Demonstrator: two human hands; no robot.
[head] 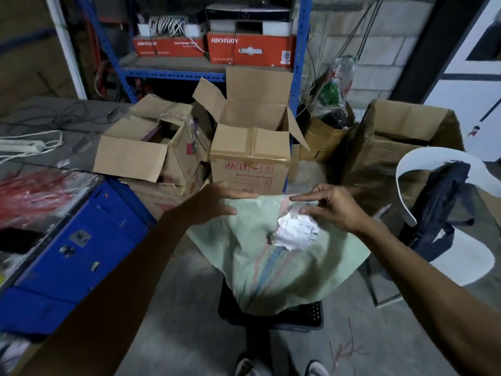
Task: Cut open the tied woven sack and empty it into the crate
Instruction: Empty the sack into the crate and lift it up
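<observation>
A pale green woven sack (257,256) stands upright in a black plastic crate (311,317) on the floor. A ragged hole in the sack's upper right side shows crumpled white paper (294,232). My left hand (217,202) hovers at the sack's upper left edge with its fingers straight and spread. My right hand (330,204) hovers at the upper right, above the hole, fingers stretched out to the left. Neither hand holds anything. No cutting tool is in view.
Open cardboard boxes (252,147) crowd the floor behind the sack, under a blue shelf rack (298,63). A blue cabinet (81,240) stands left. A white chair (439,210) with a dark bag (444,207) on it stands right. My shoes show below the crate.
</observation>
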